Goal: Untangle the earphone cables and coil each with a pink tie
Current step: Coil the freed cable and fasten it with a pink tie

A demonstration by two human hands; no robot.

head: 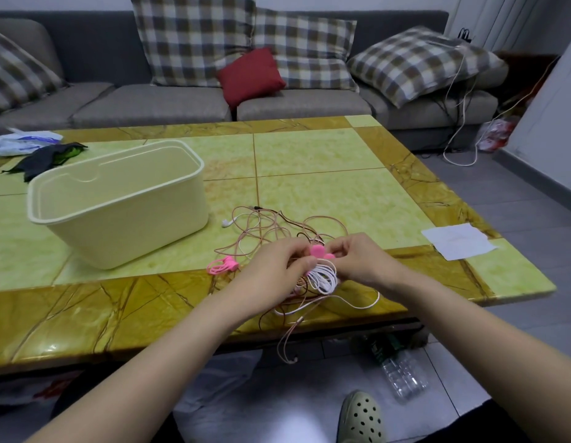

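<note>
A small coil of white earphone cable (325,278) hangs between my two hands near the table's front edge. My left hand (274,266) and my right hand (360,260) both pinch a pink tie (319,251) at the top of that coil. A loose tangle of pinkish and brown cables (271,228) lies on the table behind my hands, and one strand (287,340) dangles over the front edge. More pink ties (220,265) lie in a small bunch to the left of my left hand.
A cream plastic bin (118,199) stands open on the left of the yellow-green tiled table (309,155). A white paper sheet (456,241) lies at the right edge. A sofa with cushions is behind. A plastic bottle (402,372) lies on the floor.
</note>
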